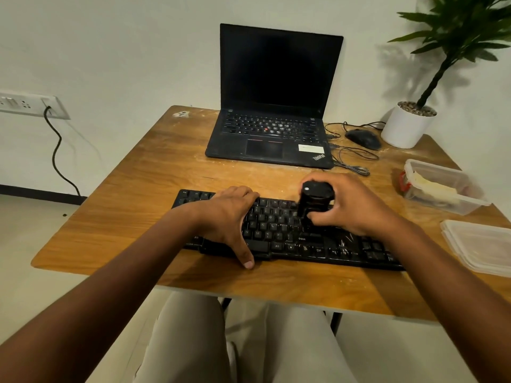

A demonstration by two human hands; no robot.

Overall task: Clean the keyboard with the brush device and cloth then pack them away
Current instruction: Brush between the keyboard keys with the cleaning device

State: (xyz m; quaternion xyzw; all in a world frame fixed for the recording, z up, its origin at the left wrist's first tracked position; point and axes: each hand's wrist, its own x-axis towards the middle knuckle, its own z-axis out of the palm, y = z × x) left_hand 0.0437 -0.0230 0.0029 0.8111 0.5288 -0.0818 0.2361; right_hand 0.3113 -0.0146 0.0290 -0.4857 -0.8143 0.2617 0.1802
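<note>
We see a black keyboard [290, 233] lying across the near half of a wooden table [132, 205], angled slightly so its right end sits closer to the table's front edge. The left hand [229, 217] rests flat over the keyboard's left portion, fingers straight and spread across the upper key rows, the thumb reaching down past the front edge onto the wood; it pins the keyboard without gripping anything. The right hand [348, 205] curls around a black brush device [312, 201], a stubby upright cylinder with a small pale dot on its top, held with its lower end on the keys near the keyboard's middle. Behind the keyboard stands an open laptop [276, 106] with a dark screen. To its right lie a black mouse [363, 138] with its cable looped on the table, and a white pot [403, 128] holding a green plant. At the table's right edge sits a clear plastic container [442, 186] with pale contents we take for the cloth, though we cannot tell for sure, and its clear lid [481, 247] lies separately, nearer to us.
</note>
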